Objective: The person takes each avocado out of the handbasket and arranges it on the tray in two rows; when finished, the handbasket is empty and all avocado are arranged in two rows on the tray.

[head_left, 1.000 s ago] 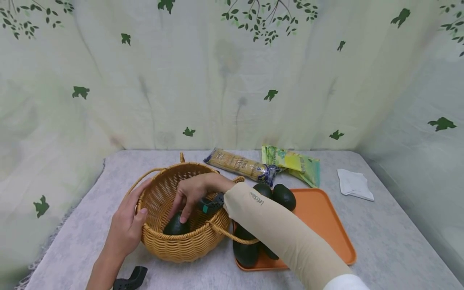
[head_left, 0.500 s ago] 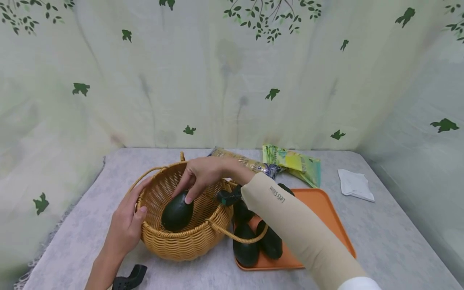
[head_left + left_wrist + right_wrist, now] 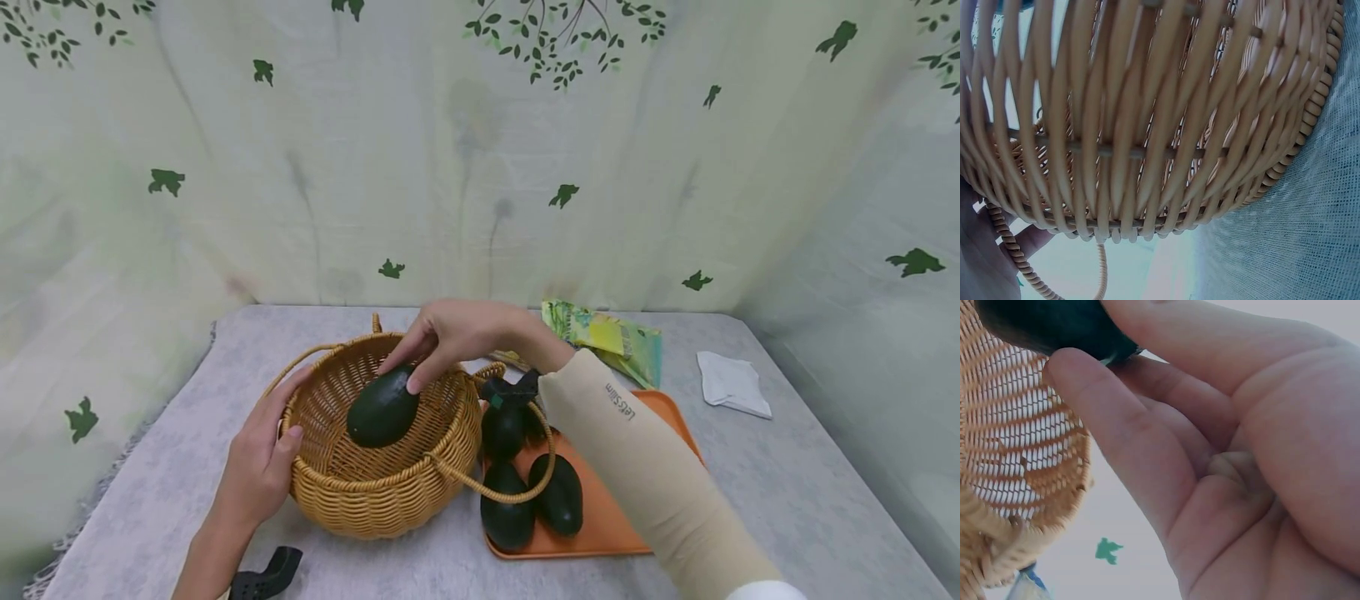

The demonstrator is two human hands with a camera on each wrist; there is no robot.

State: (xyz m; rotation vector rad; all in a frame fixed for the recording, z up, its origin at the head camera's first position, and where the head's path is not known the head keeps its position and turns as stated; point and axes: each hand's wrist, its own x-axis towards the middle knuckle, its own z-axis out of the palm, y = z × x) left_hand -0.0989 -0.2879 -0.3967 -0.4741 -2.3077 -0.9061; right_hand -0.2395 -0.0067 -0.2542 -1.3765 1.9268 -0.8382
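In the head view my right hand (image 3: 461, 337) pinches a dark green avocado (image 3: 383, 407) by its narrow end, over the mouth of a wicker basket (image 3: 367, 508). The right wrist view shows that avocado (image 3: 1054, 325) between thumb and fingertips, beside the basket's woven wall (image 3: 1022, 444). My left hand (image 3: 258, 458) holds the basket's left side, thumb at the rim. Wicker fills most of the left wrist view, with part of the left hand (image 3: 988, 262) by a handle. Several more avocados (image 3: 557, 496) lie on an orange tray (image 3: 611, 529) to the right.
One basket handle (image 3: 551, 458) hangs over the tray's left part. Behind the tray lies a green and yellow packet (image 3: 611, 337); another package is mostly hidden by my right hand. A folded white tissue (image 3: 732, 385) lies at the right.
My right hand has lifted the avocado from low in the basket, up and slightly right. The right forearm has shifted right, uncovering avocados on the tray. My left hand stays on the basket.
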